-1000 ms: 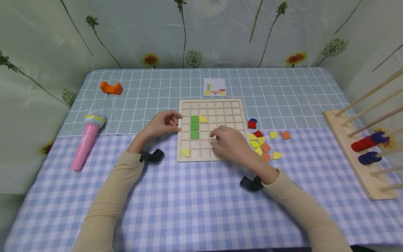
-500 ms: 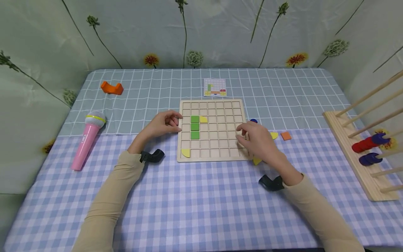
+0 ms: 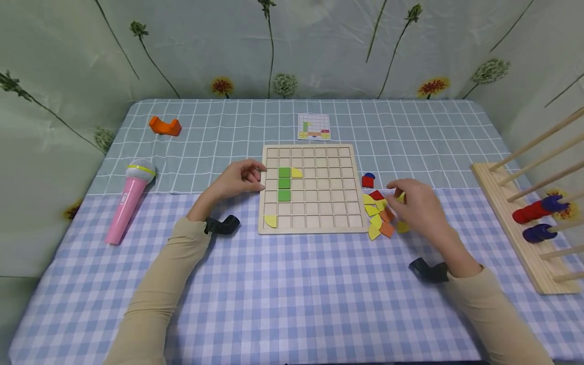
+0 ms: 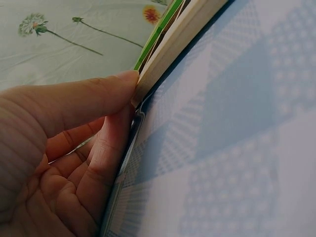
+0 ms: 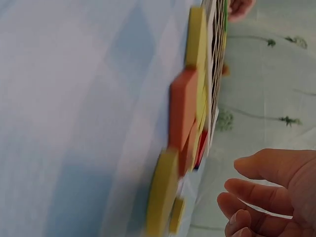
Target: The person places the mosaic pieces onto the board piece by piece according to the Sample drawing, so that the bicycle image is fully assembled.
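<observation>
My left hand (image 3: 239, 177) rests its thumb and a fingertip against the left edge of the wooden grid board (image 3: 324, 208); the left wrist view shows the thumb tip (image 4: 126, 81) touching the rim. In the grid lie several green squares (image 3: 284, 183) in a column, a yellow quarter-circle (image 3: 296, 173) beside the top one, and another yellow quarter-circle (image 3: 270, 221) at bottom left. My right hand (image 3: 416, 204) hovers right of the board, fingers bent and apart, holding nothing. Near it lie yellow pieces (image 3: 376, 221), orange squares (image 3: 387, 230) and a red piece (image 3: 376, 195). The hand partly hides some pieces.
A pattern card (image 3: 314, 126) lies behind the board. A red and a blue piece (image 3: 368, 180) sit at its right edge. At left are a pink toy microphone (image 3: 124, 210) and an orange curved block (image 3: 165, 126); at right stands a wooden peg rack (image 3: 511, 223) with rings.
My right hand has moved right, from over the board to the loose pieces, uncovering most of them. The left hand has stayed at the board's edge.
</observation>
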### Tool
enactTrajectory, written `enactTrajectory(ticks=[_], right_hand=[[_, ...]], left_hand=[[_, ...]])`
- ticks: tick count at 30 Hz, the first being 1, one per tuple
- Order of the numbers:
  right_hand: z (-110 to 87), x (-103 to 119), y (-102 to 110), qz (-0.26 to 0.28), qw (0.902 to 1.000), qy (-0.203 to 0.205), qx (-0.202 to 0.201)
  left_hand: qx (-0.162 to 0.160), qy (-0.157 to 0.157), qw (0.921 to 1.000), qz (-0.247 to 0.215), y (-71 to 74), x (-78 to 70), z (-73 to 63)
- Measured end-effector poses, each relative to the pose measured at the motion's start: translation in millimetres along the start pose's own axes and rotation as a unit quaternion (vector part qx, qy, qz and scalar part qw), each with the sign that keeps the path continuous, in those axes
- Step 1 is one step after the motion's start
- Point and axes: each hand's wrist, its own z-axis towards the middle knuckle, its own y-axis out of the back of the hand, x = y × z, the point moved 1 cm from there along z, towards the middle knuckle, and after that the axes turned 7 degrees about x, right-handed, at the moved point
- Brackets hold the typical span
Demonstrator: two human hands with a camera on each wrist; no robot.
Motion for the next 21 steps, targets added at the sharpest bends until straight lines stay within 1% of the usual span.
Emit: enactTrajectory(ticks=[5,10,13,18,21], right_hand=[[-0.9,-14,3,-0.012,0.9998,-0.013,-0.013],[0.6,-23,4,-0.014,0.9993,-0.035,-0.002],[1.0,-26,5,-0.021,0.9989,-0.042,0.001],[3.3,-27,5,-0.030,0.9976,-0.056,0.028],[6.7,-28,4,-0.037,0.9970,-0.052,0.044]], left_hand=[[-0.003,0.001,1.0000,0.002,0.1,-0.5,-0.7],[0.000,0.000,1.0000,0.003,-0.7,-0.3,0.1],[0.001,-0.001,1.0000,0.005,-0.8,0.1,0.5],[-0.001,0.001,1.0000,0.003,-0.7,-1.3,-0.1],[0.000,0.001,1.0000,0.003,-0.4,-1.4,0.0]])
